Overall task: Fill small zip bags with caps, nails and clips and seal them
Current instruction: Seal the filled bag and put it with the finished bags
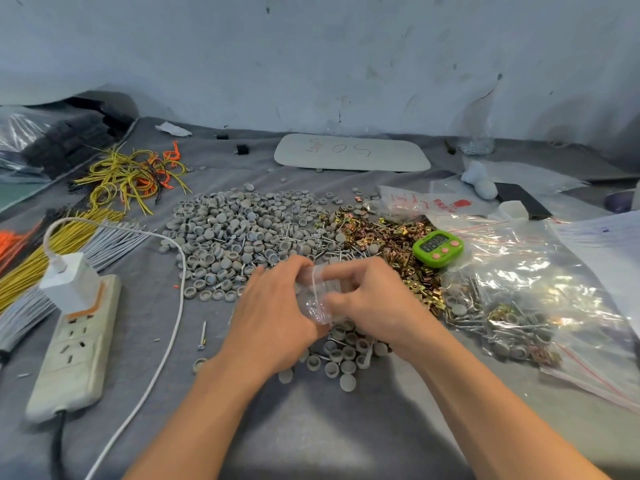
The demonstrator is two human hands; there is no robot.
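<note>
Two hands [273,306] [377,303], one zip bag [315,304], one timer [438,247]

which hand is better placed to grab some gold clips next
Probably the right. The right hand lies beside the gold clips, while the left hand is across the small zip bag from them; both hold that bag.

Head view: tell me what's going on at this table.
A person grips a small zip bag with the left hand and the right hand over a cloth-covered table. Beyond the hands lie grey caps, nails and brass clips beside a green timer. A large clear bag on the right holds filled packets. Whether the small bag is sealed cannot be told.
</note>
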